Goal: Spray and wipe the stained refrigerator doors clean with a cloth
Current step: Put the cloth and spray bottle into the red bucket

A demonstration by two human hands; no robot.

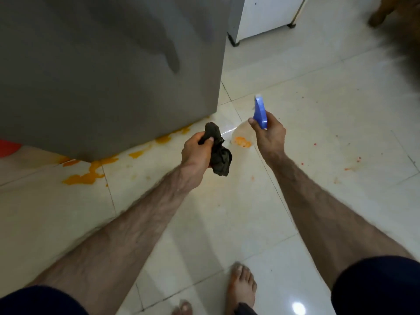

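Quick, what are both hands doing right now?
Left hand: closed, gripping the dark cloth.
Right hand: closed, holding the spray bottle by its blue head.

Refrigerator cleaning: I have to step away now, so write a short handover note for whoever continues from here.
Left hand grips the dark cloth, bunched up.
Right hand holds the blue-headed spray bottle, nozzle pointing away, right of the refrigerator door's edge.
The grey refrigerator door is ahead on the left; neither hand touches it.
Done: cannot tell; no stain shows on the visible door, blurred.
Left: check, spray and wipe the doors. Orange spill lies on the floor at the base.
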